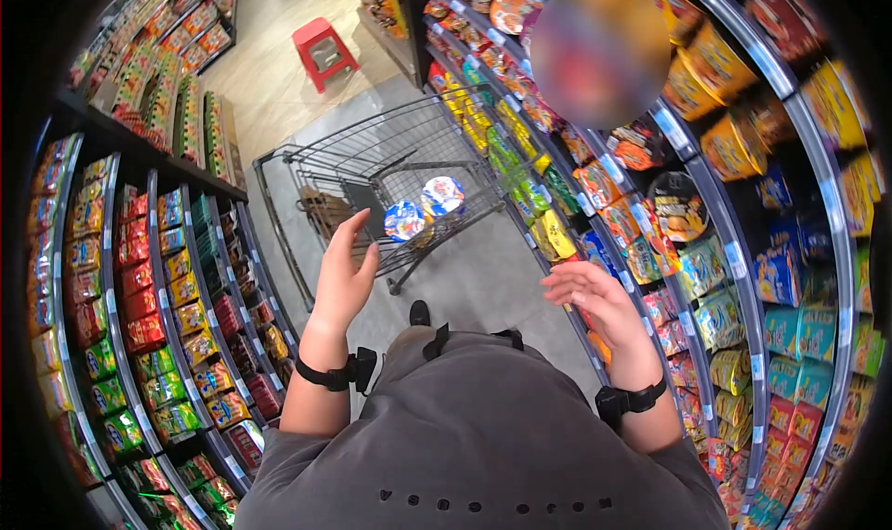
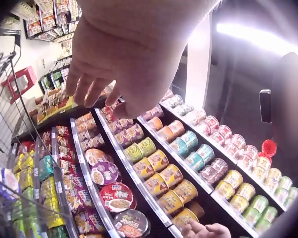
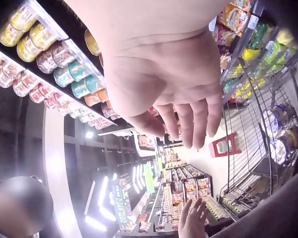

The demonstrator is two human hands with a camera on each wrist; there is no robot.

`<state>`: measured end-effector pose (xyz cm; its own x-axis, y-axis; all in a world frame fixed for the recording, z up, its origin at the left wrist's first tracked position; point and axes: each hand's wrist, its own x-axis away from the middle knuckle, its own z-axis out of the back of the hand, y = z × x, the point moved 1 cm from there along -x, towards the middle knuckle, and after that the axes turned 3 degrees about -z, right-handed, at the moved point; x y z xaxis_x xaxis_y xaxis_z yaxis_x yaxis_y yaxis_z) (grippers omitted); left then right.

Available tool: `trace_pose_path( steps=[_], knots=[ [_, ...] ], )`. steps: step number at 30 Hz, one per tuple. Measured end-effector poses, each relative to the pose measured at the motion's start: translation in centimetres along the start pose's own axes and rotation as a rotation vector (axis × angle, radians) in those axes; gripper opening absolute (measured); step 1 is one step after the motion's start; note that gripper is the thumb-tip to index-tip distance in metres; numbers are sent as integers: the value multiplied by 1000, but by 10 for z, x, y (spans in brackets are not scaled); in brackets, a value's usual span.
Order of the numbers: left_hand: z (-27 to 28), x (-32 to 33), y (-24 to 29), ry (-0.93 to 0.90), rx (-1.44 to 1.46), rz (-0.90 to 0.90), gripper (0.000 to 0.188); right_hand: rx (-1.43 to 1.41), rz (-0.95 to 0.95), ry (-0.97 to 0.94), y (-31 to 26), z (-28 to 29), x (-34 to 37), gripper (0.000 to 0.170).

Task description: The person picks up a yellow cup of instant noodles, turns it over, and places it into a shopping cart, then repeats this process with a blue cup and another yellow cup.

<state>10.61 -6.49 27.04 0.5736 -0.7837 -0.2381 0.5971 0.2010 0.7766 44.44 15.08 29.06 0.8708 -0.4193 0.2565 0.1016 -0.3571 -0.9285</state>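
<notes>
Both hands are raised in front of the body, apart from each other and holding nothing. In the head view the left hand is near the cart's close side, its fingers extended and thumb apart. The right hand hovers beside the right-hand shelves with relaxed fingers. A wire shopping cart stands ahead, with two round packaged tubs, one blue and white and one white with blue and red, inside it. The wrist views show the left hand and right hand with empty, loosely bent fingers.
Shelves of packets line the left side. Shelves on the right hold packets, bowls and, in the left wrist view, many cups. A red stool stands on the floor beyond the cart.
</notes>
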Motion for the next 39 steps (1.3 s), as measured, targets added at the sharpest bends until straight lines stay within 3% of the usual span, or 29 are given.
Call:
trace_pose_path(
  steps=[11, 19, 33, 39],
  knots=[
    [104, -11, -118, 5, -10, 172, 50, 112, -133, -65, -2, -113, -140, 37],
    [133, -15, -178, -54, -18, 198, 51, 121, -201, -24, 10, -150, -185, 37],
    [60, -68, -204, -253, 11, 186, 51, -19, -322, 92, 32, -91, -219, 30],
    [14, -103, -221, -347, 85, 316, 47, -103, -417, 140, 55, -31, -279, 27]
  ],
)
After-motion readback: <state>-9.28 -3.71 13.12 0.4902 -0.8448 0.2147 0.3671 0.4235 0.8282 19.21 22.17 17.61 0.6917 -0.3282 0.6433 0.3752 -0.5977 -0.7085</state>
